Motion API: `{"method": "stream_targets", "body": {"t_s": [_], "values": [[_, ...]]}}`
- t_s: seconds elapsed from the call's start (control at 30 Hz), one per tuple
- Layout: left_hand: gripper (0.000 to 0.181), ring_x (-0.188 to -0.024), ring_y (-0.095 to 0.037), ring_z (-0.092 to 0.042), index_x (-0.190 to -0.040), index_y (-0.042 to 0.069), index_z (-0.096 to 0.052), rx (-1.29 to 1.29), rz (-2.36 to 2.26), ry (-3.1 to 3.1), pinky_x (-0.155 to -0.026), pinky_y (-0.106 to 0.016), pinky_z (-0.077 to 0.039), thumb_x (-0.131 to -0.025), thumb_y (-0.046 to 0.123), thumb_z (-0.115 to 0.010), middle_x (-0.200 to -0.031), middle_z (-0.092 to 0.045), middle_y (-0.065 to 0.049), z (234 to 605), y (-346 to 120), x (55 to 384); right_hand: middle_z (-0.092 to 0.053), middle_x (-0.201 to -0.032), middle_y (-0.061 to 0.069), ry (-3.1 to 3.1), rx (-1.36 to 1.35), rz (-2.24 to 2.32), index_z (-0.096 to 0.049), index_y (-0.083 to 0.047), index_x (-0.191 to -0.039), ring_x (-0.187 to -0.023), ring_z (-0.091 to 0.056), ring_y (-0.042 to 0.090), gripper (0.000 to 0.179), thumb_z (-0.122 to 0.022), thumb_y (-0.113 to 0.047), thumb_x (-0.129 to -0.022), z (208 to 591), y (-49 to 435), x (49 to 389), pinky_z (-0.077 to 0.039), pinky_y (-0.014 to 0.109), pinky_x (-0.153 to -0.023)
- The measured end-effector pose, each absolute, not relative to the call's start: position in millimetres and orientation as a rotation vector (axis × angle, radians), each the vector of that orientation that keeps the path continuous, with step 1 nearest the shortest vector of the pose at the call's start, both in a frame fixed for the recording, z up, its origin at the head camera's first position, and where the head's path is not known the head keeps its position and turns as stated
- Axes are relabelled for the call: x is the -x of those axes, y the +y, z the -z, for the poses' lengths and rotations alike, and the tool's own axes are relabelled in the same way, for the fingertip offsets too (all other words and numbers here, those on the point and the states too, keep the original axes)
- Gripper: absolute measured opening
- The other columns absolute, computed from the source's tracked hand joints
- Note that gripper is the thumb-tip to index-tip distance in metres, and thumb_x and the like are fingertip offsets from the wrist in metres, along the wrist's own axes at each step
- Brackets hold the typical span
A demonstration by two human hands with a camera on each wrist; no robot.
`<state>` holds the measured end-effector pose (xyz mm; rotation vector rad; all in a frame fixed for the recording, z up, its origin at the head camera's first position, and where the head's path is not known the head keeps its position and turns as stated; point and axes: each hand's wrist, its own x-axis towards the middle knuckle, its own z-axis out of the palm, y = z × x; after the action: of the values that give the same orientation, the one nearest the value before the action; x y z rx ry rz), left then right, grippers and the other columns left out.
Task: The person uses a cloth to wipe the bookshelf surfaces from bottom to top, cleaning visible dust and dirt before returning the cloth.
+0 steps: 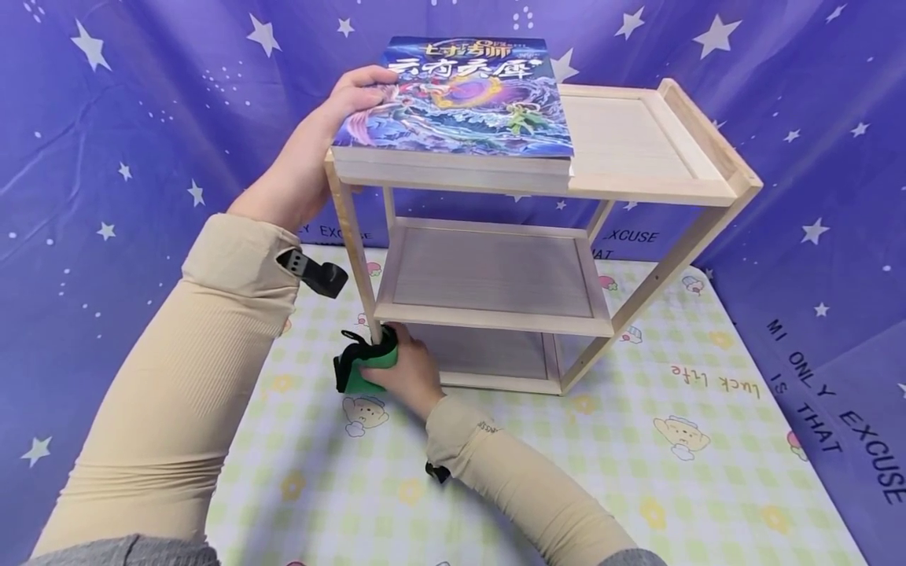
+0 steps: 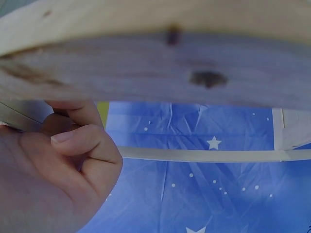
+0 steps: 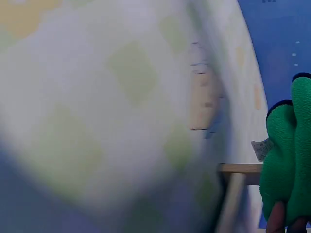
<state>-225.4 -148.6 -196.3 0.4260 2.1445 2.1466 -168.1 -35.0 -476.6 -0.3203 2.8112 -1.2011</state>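
A three-tier wooden shelf point(image 1: 495, 318) stands on the table, a thick book point(image 1: 460, 118) with a colourful cover lying on its top tier. My left hand point(image 1: 304, 157) grips the shelf's upper left end, some fingertips lying over the book's left edge. In the left wrist view its curled fingers point(image 2: 92, 145) show below the wooden end board point(image 2: 146, 68). Low down, my right hand point(image 1: 406, 369) holds a green cloth point(image 1: 382, 359) with black edging against the shelf's lower left post. The right wrist view shows the cloth point(image 3: 282, 160) folded, with fingertips on it.
A pale checked tablecloth point(image 1: 495, 472) covers the table. Purple star-patterned fabric point(image 1: 141, 79) hangs behind and at both sides. The shelf's right end board point(image 1: 711, 134) rises above the top tier. A black strap point(image 1: 322, 277) hangs from the left cuff.
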Motion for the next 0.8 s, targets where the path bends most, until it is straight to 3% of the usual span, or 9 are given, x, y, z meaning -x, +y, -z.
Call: {"method": "stream_targets", "body": {"t_s": [0.13, 0.33, 0.6, 0.8], "values": [[0.032, -0.128, -0.024, -0.043, -0.131, 0.034, -0.050, -0.451, -2.144, 2.142, -0.099, -0.038, -0.034, -0.099, 0.035, -0.045, -0.149, -0.036, 0.003, 197, -147, 226, -0.071, -0.108, 0.009, 2.806, 0.359, 1.170, -0.046, -0.017, -0.142, -0.101, -0.067, 0.028, 0.080, -0.081, -0.044, -0.075, 490, -30, 165, -0.053, 0.037, -0.082], [0.033, -0.129, -0.024, -0.042, -0.131, 0.036, -0.050, -0.457, -2.124, 2.162, -0.099, -0.040, -0.033, -0.099, 0.037, -0.044, -0.149, -0.035, 0.005, 194, -147, 226, -0.066, -0.124, 0.007, 2.786, 0.400, 1.125, -0.043, -0.021, -0.146, -0.112, -0.063, 0.029, 0.083, -0.080, -0.045, -0.076, 491, -28, 168, -0.051, 0.039, -0.091], [0.033, -0.129, -0.024, -0.042, -0.132, 0.036, -0.051, -0.421, -2.132, 2.156, -0.099, -0.040, -0.034, -0.099, 0.036, -0.044, -0.149, -0.035, 0.005, 193, -148, 225, -0.060, -0.117, 0.006, 2.877, 0.375, 0.869, -0.052, -0.023, -0.133, -0.103, -0.064, 0.024, 0.075, -0.078, -0.061, -0.074, 483, -28, 164, -0.052, 0.035, -0.073], [0.032, -0.127, -0.023, -0.044, -0.132, 0.036, -0.051, -0.391, -2.153, 2.135, -0.099, -0.038, -0.035, -0.100, 0.035, -0.044, -0.150, -0.034, 0.004, 194, -149, 225, -0.060, -0.118, 0.008, 2.887, 0.398, 0.841, -0.049, -0.025, -0.140, -0.100, -0.065, 0.026, 0.080, -0.077, -0.062, -0.074, 480, -25, 160, -0.052, 0.035, -0.071]]}}
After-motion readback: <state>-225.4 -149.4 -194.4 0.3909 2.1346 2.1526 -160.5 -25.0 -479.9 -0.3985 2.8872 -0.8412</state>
